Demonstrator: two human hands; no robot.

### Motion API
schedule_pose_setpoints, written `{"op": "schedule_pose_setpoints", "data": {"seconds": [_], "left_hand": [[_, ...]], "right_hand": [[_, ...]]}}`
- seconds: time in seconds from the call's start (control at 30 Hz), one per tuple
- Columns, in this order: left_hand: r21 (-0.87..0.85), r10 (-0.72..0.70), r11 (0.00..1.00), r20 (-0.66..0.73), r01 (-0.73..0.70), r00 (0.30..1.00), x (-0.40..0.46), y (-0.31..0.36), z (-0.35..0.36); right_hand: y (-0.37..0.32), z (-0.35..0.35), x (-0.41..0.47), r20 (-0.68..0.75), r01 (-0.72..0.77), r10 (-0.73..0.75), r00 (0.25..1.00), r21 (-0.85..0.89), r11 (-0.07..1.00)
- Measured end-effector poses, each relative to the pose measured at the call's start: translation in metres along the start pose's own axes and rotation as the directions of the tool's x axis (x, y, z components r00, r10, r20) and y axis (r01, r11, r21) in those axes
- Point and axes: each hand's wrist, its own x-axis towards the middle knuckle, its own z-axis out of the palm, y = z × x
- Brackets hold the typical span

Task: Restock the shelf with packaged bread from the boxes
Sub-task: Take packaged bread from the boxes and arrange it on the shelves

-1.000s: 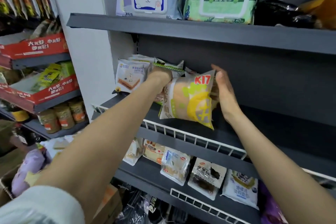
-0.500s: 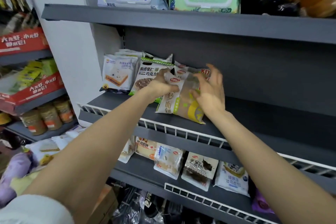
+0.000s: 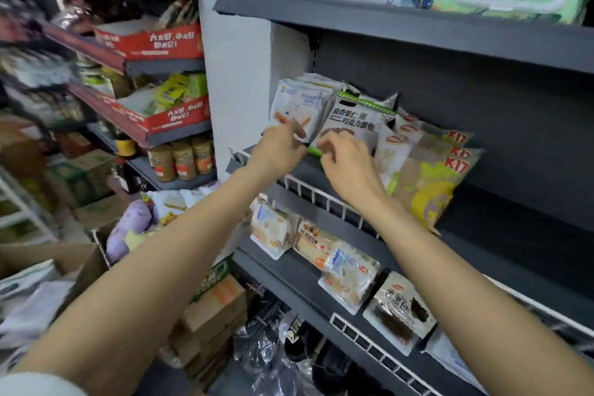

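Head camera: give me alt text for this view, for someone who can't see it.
Both hands reach to the middle shelf: the left hand and right hand meet at the lower edge of the green-trimmed chocolate bread pack, beside yellow K17 bread packs. More bread packs line the shelf below.

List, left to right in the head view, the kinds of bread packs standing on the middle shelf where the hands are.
White toast pack → green-topped chocolate bread pack → yellow K17 packs. The left hand and right hand are at the foot of the first two.
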Motion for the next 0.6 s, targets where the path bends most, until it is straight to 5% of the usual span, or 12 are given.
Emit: {"op": "schedule_pose_setpoints", "data": {"seconds": [0.27,0.6], "left_hand": [[0.317,-0.338,0.887,-0.054,0.337,0.94,-0.093,-0.204,-0.111],[0.346,-0.78,0.591,0.012,0.729,0.626,-0.256,-0.476,-0.217]], "right_hand": [[-0.166,0.166,-0.005,0.442,0.063,-0.121,0.889,0.143,0.988],[-0.358,0.405,-0.067,0.788,0.072,-0.241,0.566,0.244,0.967]]}}
